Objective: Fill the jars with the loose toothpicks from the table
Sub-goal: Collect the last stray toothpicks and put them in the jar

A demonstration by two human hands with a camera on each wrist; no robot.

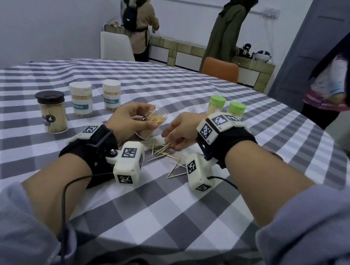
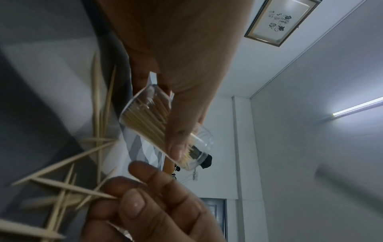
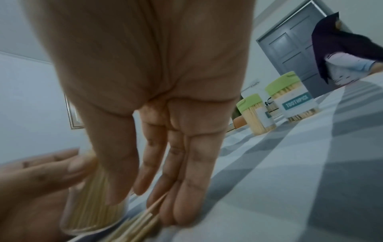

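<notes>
The left hand (image 1: 132,119) grips an open clear jar (image 1: 152,122), tilted with its mouth toward the right, above the middle of the table (image 1: 182,210); thumb and fingers curl round its wall, and it is already well packed with toothpicks (the left wrist view shows them lying close along the jar (image 2: 149,121)). The right hand (image 1: 181,131) hangs just right of the jar, its fingers pointing down and pinching a small bunch of picks (image 1: 164,147) whose tips reach the cloth; in the right wrist view the fingers (image 3: 186,172) are nearly straight with the picks (image 3: 145,217) pressed against them, beside the jar (image 3: 93,204). More loose toothpicks (image 1: 172,165) lie scattered on the checked cloth just near of both hands, between the two wrist cameras. On the far left stands a dark-lidded jar (image 1: 51,111), upright and full, and right of it two white-lidded jars (image 1: 81,98) (image 1: 110,94) with teal labels, also upright. On the far right, behind the right wrist, two green-lidded jars (image 1: 216,105) (image 1: 236,110) stand side by side, touching or nearly so. All five of these are closed. Beyond the table are a white chair (image 1: 114,46) and an orange chair (image 1: 220,69), and three people stand in the room: two at a far counter, one at the right edge near a grey door (image 1: 308,43).
</notes>
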